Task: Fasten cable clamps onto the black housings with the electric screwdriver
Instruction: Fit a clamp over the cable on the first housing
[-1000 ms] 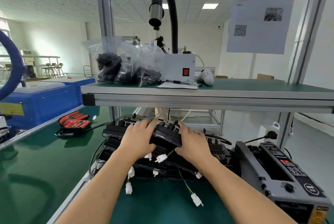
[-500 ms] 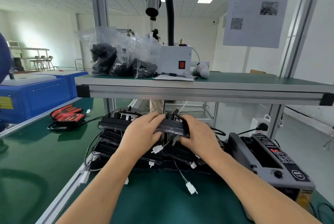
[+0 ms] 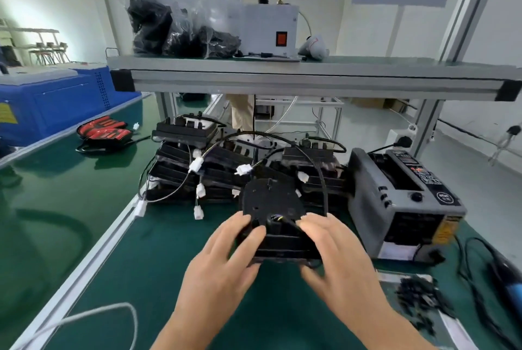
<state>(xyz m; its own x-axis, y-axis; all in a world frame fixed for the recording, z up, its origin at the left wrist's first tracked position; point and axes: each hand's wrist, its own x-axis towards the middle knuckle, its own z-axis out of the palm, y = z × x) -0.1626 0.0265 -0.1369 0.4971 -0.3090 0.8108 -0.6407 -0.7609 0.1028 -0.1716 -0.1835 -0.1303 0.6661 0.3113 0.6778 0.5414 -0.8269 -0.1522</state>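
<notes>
One green tabletop (image 3: 169,279) runs under one metal shelf (image 3: 310,81). One grey machine (image 3: 395,208) stands at the right. Beside it lies a stack of black housings (image 3: 183,135), too overlapped to count. One more housing (image 3: 268,200) is held just above the tabletop in front of the stack, the left hand (image 3: 223,262) and right hand (image 3: 336,253) gripping its two sides. One heap of small black clamps (image 3: 418,296) lies at the lower right. At least six white connectors (image 3: 196,164) dangle from the stack.
</notes>
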